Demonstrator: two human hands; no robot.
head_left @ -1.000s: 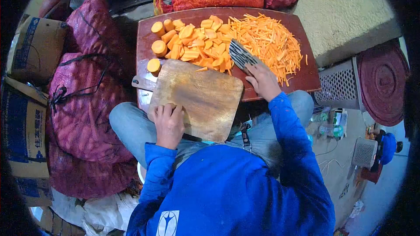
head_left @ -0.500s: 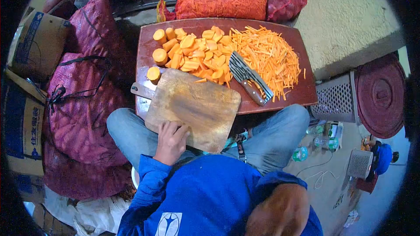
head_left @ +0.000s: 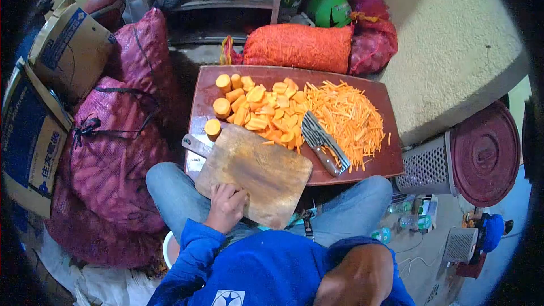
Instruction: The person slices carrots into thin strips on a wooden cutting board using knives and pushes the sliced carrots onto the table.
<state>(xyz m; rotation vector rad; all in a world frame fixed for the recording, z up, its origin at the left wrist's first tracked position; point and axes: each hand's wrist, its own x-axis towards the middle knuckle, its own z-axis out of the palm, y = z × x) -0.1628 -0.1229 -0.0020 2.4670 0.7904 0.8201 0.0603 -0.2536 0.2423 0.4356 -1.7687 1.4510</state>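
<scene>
My left hand (head_left: 228,207) is closed at the near edge of a worn wooden cutting board (head_left: 255,167), its curled fingers over the board's top. The board lies partly on the table and partly above my lap, its handle pointing left. Of my right side only the bent arm (head_left: 357,275) shows at the bottom; the hand is out of sight. A knife (head_left: 324,144) with a patterned blade and brown handle lies against a heap of carrot strips (head_left: 348,122). To its left are carrot slices (head_left: 275,107) and several thick carrot chunks (head_left: 222,106).
The red table (head_left: 374,173) stands before my crossed legs. Behind it lie an orange mesh sack (head_left: 300,48) and a purple one (head_left: 372,48). Large purple sacks (head_left: 113,158) and cardboard boxes (head_left: 71,51) crowd the left. A lidded basket (head_left: 428,167) and pale ledge (head_left: 447,45) are right.
My view has tilted upward, so the table and board appear lower and more of the shelf behind shows. My left hand stays on the board; the knife and carrots have not visibly moved.
</scene>
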